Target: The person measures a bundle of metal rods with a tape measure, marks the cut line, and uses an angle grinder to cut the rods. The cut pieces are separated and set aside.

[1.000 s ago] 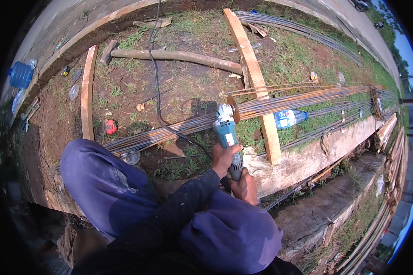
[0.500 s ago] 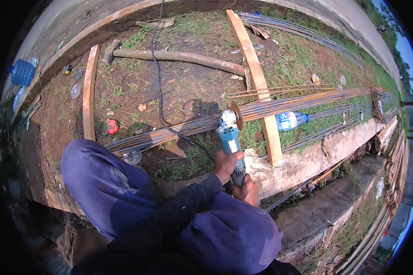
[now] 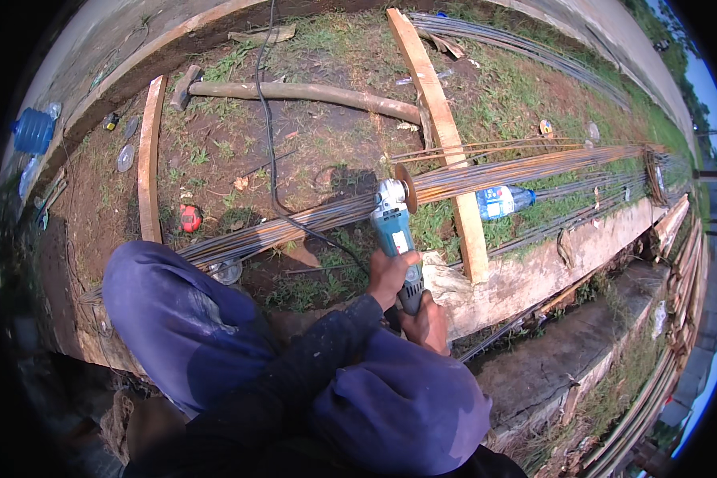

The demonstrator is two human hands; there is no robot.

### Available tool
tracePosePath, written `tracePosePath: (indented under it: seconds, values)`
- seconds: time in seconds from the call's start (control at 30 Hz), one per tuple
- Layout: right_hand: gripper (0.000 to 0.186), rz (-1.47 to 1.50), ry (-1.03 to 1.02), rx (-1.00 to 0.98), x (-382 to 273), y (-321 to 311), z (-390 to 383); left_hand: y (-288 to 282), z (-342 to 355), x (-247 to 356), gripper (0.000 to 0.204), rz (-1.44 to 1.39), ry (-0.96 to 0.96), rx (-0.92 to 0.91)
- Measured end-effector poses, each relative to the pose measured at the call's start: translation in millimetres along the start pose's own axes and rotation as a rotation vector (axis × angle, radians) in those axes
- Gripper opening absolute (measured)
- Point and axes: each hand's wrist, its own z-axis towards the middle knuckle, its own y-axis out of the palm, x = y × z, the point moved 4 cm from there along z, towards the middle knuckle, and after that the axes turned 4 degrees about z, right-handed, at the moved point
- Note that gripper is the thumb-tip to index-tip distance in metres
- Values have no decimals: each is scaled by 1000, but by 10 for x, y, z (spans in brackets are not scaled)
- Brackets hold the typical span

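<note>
My left hand (image 3: 389,277) is wrapped round the body of a teal angle grinder (image 3: 395,234). Lower down, my right hand (image 3: 427,323) grips its grey rear end. The brown cutting disc (image 3: 405,188) stands upright at the grinder's head, against a bundle of long, rusty steel bars (image 3: 518,173). Faint orange streaks rise from the disc over the soil. The bars run from beside my left knee to the far right, across a wooden beam (image 3: 451,159).
A black cable (image 3: 268,135) trails over the ground to the grinder. A sledgehammer (image 3: 295,94) lies beyond the bars. Nearby are a second beam (image 3: 150,159), a red tape measure (image 3: 190,217), a blue-labelled bottle (image 3: 505,202) and a concrete edge (image 3: 550,247).
The grinder has shifted slightly left and its disc now sits lower on the bars. Faint orange streaks have appeared above the disc. Both hands keep their grip.
</note>
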Motion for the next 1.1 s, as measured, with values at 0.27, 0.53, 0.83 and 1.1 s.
tracePosePath:
  seconds: [0.27,0.53,0.83,1.1]
  values:
    - [44,-4,-62,7,-39,12,3,-57,1,5,23,29,-9,-4]
    - [39,2,36,-16,-52,15,3,-59,-15,40,23,13,25,-3]
    - [40,-42,95,-14,92,4,-140,-24,-157,-81,21,59,-58,-33]
    - [42,-28,41,-27,-37,-12,1,-18,-6,-13,19,15,-18,43]
